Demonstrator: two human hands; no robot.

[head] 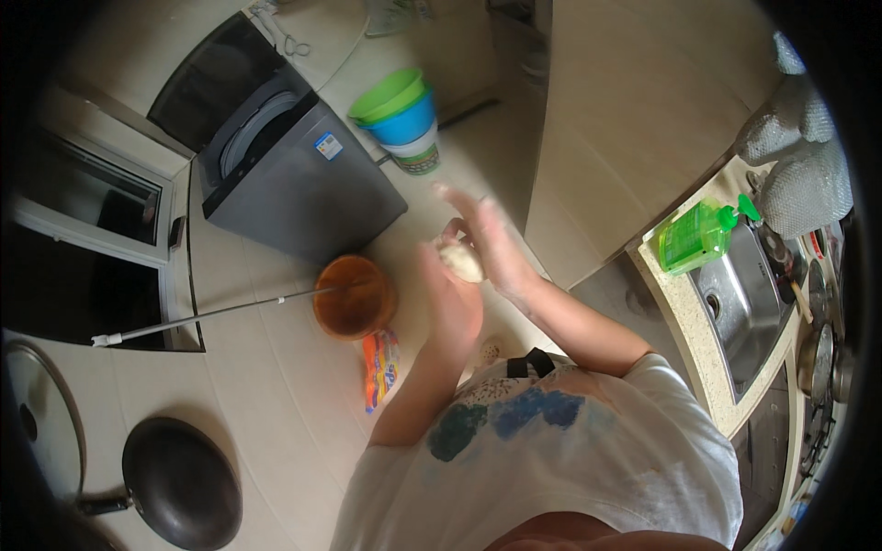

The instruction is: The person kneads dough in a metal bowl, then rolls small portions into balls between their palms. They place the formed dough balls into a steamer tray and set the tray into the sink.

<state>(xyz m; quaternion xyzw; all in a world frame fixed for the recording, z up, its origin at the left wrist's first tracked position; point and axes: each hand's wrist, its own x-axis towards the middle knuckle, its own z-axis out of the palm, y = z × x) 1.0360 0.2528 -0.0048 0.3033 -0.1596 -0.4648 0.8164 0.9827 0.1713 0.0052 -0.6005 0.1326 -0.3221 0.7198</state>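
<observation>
A pale, rounded lump that looks like dough [462,262] sits between my two hands in front of my body. My left hand [451,289] is cupped against its near left side, blurred by motion. Against its right side rests the palm of my right hand [493,241], with some fingers stretched out and pale residue on the fingertips. The far side of the lump is partly hidden by fingers. Below the hands is the light tiled floor [406,237].
A grey washing machine [317,186] with its lid up stands ahead left, near stacked basins [396,113]. A brown bucket [355,299] and orange Tide bag [381,372] are left. On the right, a green pump bottle [696,237] stands beside a steel sink [741,310]. A wok [182,482] hangs lower left.
</observation>
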